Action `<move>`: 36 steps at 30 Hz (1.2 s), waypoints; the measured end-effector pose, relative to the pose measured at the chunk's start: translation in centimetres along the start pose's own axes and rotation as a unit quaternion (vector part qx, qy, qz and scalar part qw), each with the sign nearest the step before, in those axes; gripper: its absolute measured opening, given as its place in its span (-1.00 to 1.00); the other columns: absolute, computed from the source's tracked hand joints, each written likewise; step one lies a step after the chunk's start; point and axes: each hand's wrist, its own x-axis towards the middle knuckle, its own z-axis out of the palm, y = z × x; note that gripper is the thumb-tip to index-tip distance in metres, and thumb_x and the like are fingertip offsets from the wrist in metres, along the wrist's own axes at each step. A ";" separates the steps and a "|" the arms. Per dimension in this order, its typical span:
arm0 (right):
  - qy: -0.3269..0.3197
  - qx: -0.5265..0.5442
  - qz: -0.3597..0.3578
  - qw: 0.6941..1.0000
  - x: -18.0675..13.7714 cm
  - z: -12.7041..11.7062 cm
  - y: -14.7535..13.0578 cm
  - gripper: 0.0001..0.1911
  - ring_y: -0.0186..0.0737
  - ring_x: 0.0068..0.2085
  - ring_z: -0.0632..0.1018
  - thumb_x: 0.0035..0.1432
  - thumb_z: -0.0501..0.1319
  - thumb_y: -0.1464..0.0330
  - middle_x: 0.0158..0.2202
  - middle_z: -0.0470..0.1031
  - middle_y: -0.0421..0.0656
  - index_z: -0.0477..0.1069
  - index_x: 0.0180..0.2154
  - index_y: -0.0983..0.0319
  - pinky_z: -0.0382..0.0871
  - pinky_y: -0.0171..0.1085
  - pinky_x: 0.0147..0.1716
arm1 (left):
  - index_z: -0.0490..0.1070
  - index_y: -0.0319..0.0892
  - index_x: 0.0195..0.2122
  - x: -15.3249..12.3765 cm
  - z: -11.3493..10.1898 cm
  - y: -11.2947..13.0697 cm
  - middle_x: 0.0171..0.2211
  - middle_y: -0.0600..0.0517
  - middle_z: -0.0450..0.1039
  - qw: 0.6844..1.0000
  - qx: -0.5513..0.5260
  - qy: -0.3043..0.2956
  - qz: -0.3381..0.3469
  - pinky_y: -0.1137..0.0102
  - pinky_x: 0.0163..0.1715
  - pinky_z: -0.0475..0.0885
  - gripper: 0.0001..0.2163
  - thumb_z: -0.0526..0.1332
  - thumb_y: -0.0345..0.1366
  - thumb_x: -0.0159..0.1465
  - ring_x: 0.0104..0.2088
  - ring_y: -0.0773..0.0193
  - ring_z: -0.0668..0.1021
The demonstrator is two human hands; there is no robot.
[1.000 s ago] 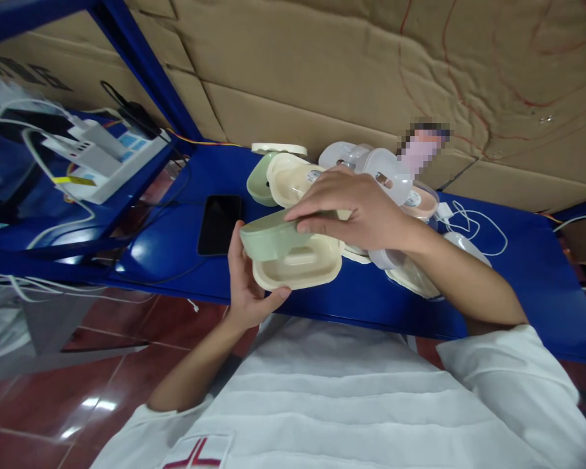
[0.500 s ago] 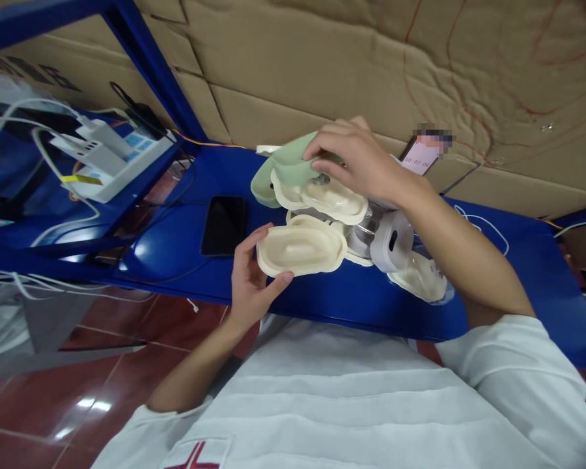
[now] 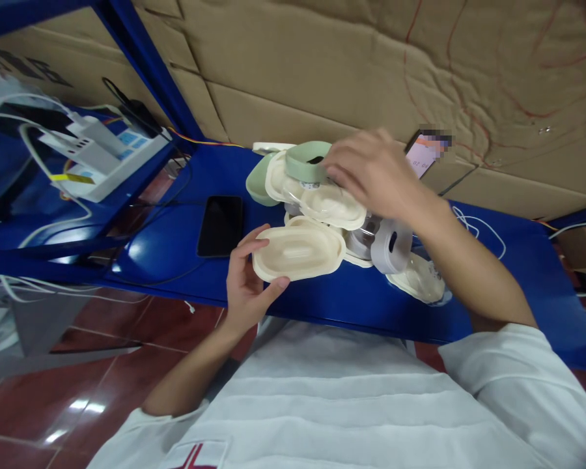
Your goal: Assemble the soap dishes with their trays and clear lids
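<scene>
A black phone lies on the blue table, with brown cardboard behind.

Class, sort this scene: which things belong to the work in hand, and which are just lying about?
Work in hand:
cream tray, held in the left hand
slotted green piece, by the right hand
slotted grey piece, similar, so probably

Lying about:
dark phone
lit phone
power strip

Cream oblong tray, rounded ends, hollow side up, slightly tilted. Pale green rounded piece, dark slot visible, beyond tray, apart from it.
</scene>
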 end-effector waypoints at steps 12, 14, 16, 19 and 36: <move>0.055 -0.004 -0.093 0.994 -3.4 -0.1 -7.2 -0.66 -0.09 0.21 0.58 0.61 0.01 0.37 0.16 0.65 -0.13 0.54 0.13 0.11 0.48 -0.05 0.15 | 0.18 0.22 0.47 -0.9 0.3 -1.4 0.52 -0.13 0.21 0.996 -0.083 0.016 -0.001 0.01 0.23 0.63 -0.20 0.40 0.30 0.31 0.30 -0.12 0.59; 0.050 -0.031 0.005 0.998 -1.6 -1.1 -4.2 -0.67 0.01 0.26 0.55 0.59 0.04 0.32 0.23 0.61 -0.05 0.55 0.13 0.11 0.44 0.07 0.23 | 0.17 0.25 0.49 -0.9 0.4 -1.2 0.55 -0.13 0.15 0.995 -0.102 -0.012 -0.011 0.10 0.15 0.69 -0.28 0.38 0.21 0.39 0.22 -0.05 0.66; 0.008 -0.076 0.109 0.991 0.4 -1.7 -0.7 -0.71 0.11 0.26 0.54 0.54 0.11 0.33 0.23 0.59 0.05 0.58 0.09 0.18 0.38 0.16 0.29 | 0.25 0.18 0.47 -0.8 0.4 -1.0 0.50 -0.15 0.23 0.993 -0.112 -0.019 -0.013 0.16 0.08 0.73 -0.39 0.35 0.10 0.47 0.14 0.02 0.70; -0.046 -0.096 0.177 0.978 2.5 -2.1 3.9 -0.69 0.12 0.20 0.58 0.46 0.20 0.44 0.18 0.62 0.13 0.58 0.13 0.36 0.39 0.14 0.26 | 0.37 0.09 0.39 -0.7 0.4 -0.8 0.38 -0.13 0.37 0.992 -0.124 -0.008 -0.009 0.21 -0.02 0.76 -0.54 0.31 -0.03 0.52 0.05 0.10 0.73; 0.091 -0.001 0.231 0.969 -7.6 -2.5 10.4 -0.37 -0.23 0.17 0.62 0.59 -0.03 0.12 0.14 0.67 0.01 0.57 0.18 0.48 0.35 -0.22 0.11 | 0.62 -0.11 0.05 -0.4 -0.1 0.6 0.05 -0.12 0.52 0.995 -0.062 -0.057 -0.046 0.35 -0.13 0.66 -0.84 0.27 -0.37 0.53 -0.07 0.22 0.65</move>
